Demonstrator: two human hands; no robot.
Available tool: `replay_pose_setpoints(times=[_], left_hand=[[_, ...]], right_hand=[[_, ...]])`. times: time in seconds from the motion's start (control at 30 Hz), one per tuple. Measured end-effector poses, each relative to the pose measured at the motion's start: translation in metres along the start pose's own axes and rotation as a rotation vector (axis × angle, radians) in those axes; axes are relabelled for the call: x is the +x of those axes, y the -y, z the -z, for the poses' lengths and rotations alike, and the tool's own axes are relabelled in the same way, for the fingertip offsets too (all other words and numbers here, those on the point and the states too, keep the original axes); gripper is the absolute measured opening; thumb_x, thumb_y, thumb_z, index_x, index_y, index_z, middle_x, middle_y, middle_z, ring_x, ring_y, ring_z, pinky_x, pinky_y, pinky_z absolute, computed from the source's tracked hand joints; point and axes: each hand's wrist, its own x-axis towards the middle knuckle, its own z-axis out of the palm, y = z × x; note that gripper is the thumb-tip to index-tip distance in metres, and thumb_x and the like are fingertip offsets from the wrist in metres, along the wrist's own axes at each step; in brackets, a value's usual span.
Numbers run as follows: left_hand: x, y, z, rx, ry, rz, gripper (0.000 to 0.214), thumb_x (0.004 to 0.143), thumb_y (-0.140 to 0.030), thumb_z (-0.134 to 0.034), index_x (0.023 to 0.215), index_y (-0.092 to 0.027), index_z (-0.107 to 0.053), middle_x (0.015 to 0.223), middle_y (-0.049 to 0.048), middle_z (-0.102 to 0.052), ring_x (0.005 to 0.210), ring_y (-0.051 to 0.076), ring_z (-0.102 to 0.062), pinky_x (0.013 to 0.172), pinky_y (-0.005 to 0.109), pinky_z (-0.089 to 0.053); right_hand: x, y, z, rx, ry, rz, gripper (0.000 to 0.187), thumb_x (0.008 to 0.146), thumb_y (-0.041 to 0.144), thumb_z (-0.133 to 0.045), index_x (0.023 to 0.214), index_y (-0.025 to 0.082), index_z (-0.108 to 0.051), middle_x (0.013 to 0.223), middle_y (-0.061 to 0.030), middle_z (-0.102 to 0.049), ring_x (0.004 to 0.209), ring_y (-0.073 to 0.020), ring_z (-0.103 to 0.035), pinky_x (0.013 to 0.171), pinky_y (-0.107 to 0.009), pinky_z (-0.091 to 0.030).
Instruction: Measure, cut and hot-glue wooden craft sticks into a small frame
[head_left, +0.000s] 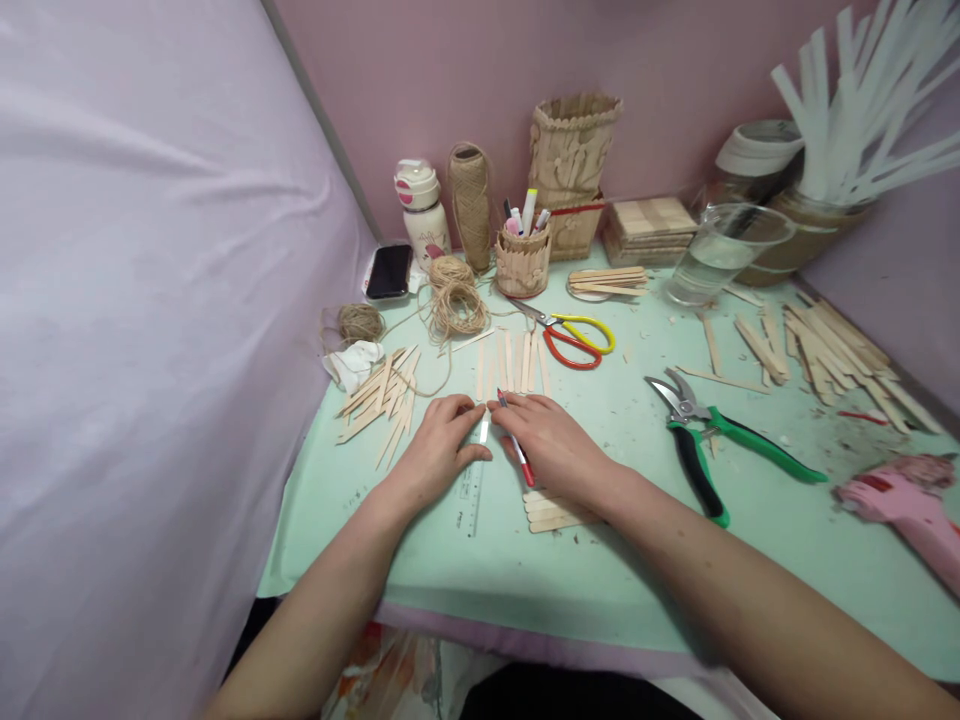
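Observation:
My left hand (442, 450) is curled at the upper end of a clear ruler (470, 505), its thumb and fingertips against it. Opposite, my right hand (551, 445) has its fingertips at the same end, almost meeting the left ones. A red pen (527, 468) is held between the right fingers, slanting across them. What lies right under the fingertips is partly hidden. Just beyond the hands, several pale craft sticks (525, 362) lie in an upright row. More round-ended craft sticks (547, 511) lie side by side, partly beneath my right wrist.
Cut stick pieces (379, 400) are heaped on the left. Scissors (574, 335) and green pruning shears (701, 430) lie to the right, with a pink glue gun (904, 505) farther out. Behind are twine (457, 305), a pen holder (523, 262) and a cup of water (709, 265).

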Motion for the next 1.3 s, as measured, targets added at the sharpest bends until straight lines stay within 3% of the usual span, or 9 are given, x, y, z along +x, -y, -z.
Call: replay_pose_setpoints(times=[0.2, 0.7, 1.07, 1.3], left_hand=[[0.0000, -0.0011, -0.0003, 0.015, 0.004, 0.010, 0.048, 0.082, -0.035, -0.076, 0.125, -0.017, -0.062, 0.123, 0.0118, -0.055, 0.118, 0.030, -0.050, 0.107, 0.050, -0.043], [-0.0005, -0.0010, -0.0023, 0.013, -0.025, 0.003, 0.048, 0.083, -0.032, -0.075, 0.128, -0.023, -0.061, 0.122, 0.0101, -0.057, 0.117, 0.030, -0.053, 0.104, 0.053, -0.046], [-0.0021, -0.0009, -0.0052, 0.055, -0.068, -0.033, 0.043, 0.081, -0.030, -0.078, 0.120, -0.014, -0.067, 0.120, 0.0140, -0.059, 0.113, 0.029, -0.054, 0.101, 0.049, -0.047], [-0.0016, -0.0006, -0.0047, 0.047, -0.055, -0.012, 0.040, 0.083, -0.032, -0.075, 0.120, -0.020, -0.067, 0.121, 0.0112, -0.059, 0.115, 0.029, -0.053, 0.102, 0.052, -0.046]], right_hand=[[0.0002, -0.0005, -0.0003, 0.014, -0.002, 0.001, 0.038, 0.094, 0.012, -0.050, 0.131, 0.012, -0.053, 0.138, -0.0187, -0.060, 0.136, -0.0273, -0.048, 0.109, -0.046, -0.039], [-0.0001, -0.0012, -0.0006, 0.029, -0.009, 0.009, 0.036, 0.095, 0.013, -0.048, 0.130, 0.011, -0.054, 0.136, -0.0192, -0.061, 0.135, -0.0275, -0.049, 0.108, -0.047, -0.039], [0.0005, -0.0013, -0.0018, 0.010, -0.005, 0.003, 0.039, 0.095, 0.013, -0.048, 0.134, 0.010, -0.052, 0.138, -0.0194, -0.060, 0.135, -0.0272, -0.049, 0.109, -0.045, -0.039], [-0.0006, -0.0021, -0.0024, 0.019, -0.019, 0.006, 0.038, 0.095, 0.013, -0.048, 0.133, 0.011, -0.053, 0.138, -0.0192, -0.060, 0.135, -0.0273, -0.049, 0.109, -0.046, -0.039]])
